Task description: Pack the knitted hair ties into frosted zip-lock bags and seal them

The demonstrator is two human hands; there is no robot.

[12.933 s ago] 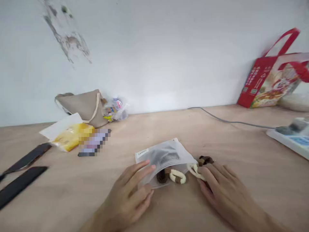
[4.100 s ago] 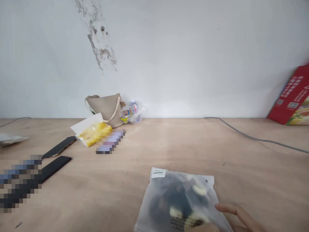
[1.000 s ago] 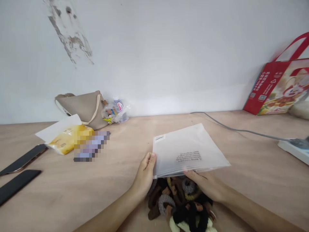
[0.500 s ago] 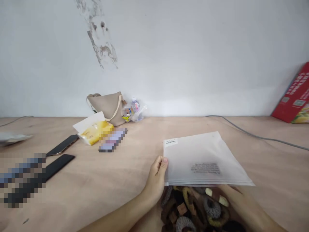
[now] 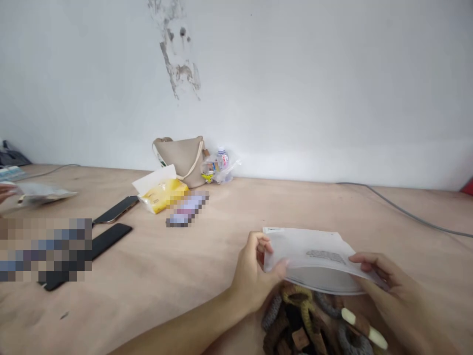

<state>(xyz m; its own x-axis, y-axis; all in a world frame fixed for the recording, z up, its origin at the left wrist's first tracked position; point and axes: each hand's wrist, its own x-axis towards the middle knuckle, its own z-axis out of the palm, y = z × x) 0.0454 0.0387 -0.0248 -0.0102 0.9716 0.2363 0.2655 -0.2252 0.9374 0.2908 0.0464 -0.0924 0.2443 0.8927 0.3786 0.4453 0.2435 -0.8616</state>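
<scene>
Head view, and nearest us, a pile of fuzzy hair ties (image 5: 308, 320) sits by the counter's (image 5: 155, 276) near edge, below the frosted pouch (image 5: 314, 246). Left hand (image 5: 256, 276) now: forearm slanting in from the near left, fingers curled, clamped with the thumb on the pouch's left side. Right hand (image 5: 393, 286) comes from the near right, palm turned inward, fingers and thumb pinching the opposite side. Between them the mouth bows open, facing the near edge. Farther left lie dark phones (image 5: 111, 241), then a yellow packet (image 5: 166, 195); against the wall, a beige handbag (image 5: 181, 158) stands beside a bottle (image 5: 222, 159) in clear plastic.
</scene>
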